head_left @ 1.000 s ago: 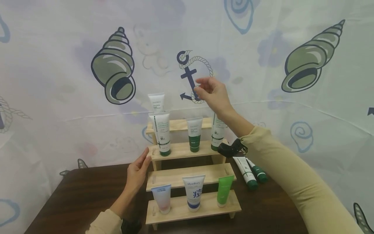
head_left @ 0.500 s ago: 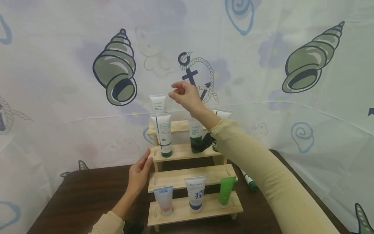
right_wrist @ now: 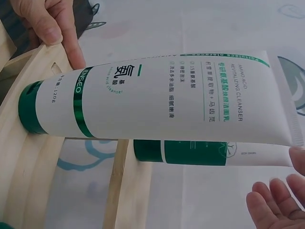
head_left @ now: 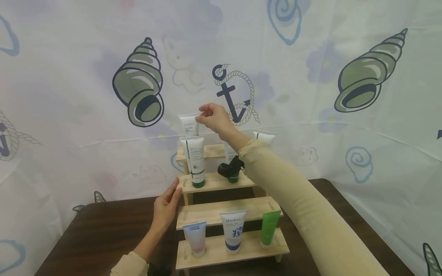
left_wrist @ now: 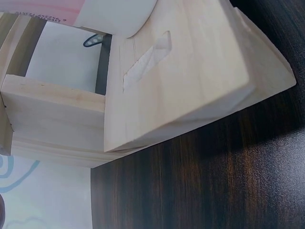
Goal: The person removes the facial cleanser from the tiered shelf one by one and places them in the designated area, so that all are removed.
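Observation:
My right hand (head_left: 215, 120) is at the upper right edge of a white squeeze tube (head_left: 188, 124) on the top tier of a wooden stepped stand (head_left: 228, 209). In the right wrist view its thumb meets the crimped end of this green-banded tube (right_wrist: 190, 151), while the fingers lie apart below. A taller white cleanser tube (right_wrist: 157, 100) stands in front, one tier lower, cap down. My left hand (head_left: 165, 209) grips the left end of that lower tier, thumb (right_wrist: 50, 33) at the board's edge. Only the stand's bottom corner and a pink-white tube (left_wrist: 62, 7) show in the left wrist view.
Behind my right wrist stand a white-and-green tube (head_left: 229, 151) and another white tube (head_left: 264, 136). The bottom tier bears a pink-white tube (head_left: 195, 237), a white-and-blue tube (head_left: 234, 230) and a green tube (head_left: 270, 226). A dark table (head_left: 103, 230) and patterned curtain (head_left: 293, 76) surround the stand.
My right hand has moved left and then down to the upper left tube. Its sleeve now hides the two tubes lying on the table at right. The left hand stays on the stand.

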Available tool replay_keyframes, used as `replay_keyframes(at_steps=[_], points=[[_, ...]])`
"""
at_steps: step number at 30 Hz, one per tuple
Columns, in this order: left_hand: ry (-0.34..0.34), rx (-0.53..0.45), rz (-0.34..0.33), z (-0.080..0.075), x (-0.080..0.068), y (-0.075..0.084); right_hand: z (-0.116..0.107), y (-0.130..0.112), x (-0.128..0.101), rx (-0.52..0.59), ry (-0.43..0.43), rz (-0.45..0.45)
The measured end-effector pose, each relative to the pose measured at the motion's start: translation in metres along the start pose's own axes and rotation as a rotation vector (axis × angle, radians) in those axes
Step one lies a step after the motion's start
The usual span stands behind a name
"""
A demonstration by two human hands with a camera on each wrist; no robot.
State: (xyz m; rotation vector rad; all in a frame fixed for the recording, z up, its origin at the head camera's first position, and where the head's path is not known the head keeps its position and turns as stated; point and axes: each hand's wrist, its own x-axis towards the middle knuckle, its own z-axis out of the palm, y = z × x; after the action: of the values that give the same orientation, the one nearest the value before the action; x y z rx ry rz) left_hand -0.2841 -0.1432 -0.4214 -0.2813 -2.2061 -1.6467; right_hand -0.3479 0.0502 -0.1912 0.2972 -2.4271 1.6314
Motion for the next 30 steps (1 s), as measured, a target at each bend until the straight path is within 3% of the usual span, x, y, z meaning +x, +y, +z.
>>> replay_keyframes(at_steps=[22, 30], points=[[-0.002, -0.004, 0.023, 0.0017, -0.0024, 0.0014, 0.0052, 0.0026, 0.0018, 0.013, -0.104, 0.023], [0.013, 0.01, 0.016, 0.0008, 0.0, -0.0008, 0.0023, 0.0009, -0.0005, -0.01, -0.04, -0.024]])
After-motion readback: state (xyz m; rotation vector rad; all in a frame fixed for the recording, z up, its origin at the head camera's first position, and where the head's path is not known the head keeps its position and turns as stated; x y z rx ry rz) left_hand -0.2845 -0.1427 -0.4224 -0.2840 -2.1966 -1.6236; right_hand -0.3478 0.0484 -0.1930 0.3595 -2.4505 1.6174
